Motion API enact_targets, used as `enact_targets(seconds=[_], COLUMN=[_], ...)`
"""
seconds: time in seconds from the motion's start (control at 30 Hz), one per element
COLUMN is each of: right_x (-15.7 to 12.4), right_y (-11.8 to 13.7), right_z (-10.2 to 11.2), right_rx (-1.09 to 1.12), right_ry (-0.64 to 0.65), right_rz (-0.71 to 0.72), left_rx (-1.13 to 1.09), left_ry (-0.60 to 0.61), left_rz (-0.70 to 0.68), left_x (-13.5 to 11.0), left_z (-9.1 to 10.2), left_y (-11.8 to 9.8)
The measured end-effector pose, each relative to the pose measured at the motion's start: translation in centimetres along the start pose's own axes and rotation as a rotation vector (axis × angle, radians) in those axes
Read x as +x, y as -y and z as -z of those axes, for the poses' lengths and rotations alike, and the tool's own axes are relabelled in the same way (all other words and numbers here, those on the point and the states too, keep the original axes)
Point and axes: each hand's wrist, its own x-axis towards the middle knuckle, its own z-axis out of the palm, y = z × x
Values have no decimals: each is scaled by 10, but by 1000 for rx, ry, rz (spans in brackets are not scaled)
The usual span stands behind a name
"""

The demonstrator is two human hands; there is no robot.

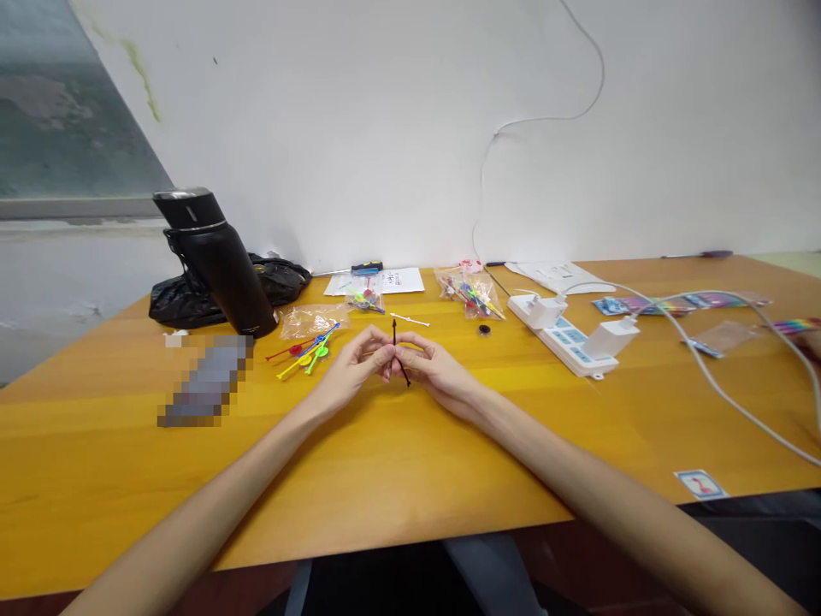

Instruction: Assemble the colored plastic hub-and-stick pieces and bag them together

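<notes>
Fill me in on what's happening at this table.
A person sits at a wooden table, both hands together over its middle. The left hand and right hand pinch a thin black stick between their fingertips, roughly upright. Loose coloured sticks lie just left of the hands, more sit in small clear bags behind, and a black flask stands at left.

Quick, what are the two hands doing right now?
Left hand: fingers closed, pinching the thin black stick.
Right hand: fingers closed on the same black stick, touching the left hand.
</notes>
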Motion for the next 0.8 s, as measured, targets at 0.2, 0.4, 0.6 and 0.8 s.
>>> enact_targets(seconds=[0.2,0.4,0.6,0.8], right_x=[2,1,4,2], right_y=[-1,3,22,33], right_z=[4,6,17,57], right_rx=[-19,-132,-461,-1369], right_ry=[-6,67,9,-468], right_rz=[-6,75,160,252], left_rx=[9,24,23,6], left_ry=[37,75,-111,-152], left_rz=[-28,-25,-36,39], left_x=[0,-4,0,5], left_z=[-1,-3,6,10], left_y=[2,0,8,25])
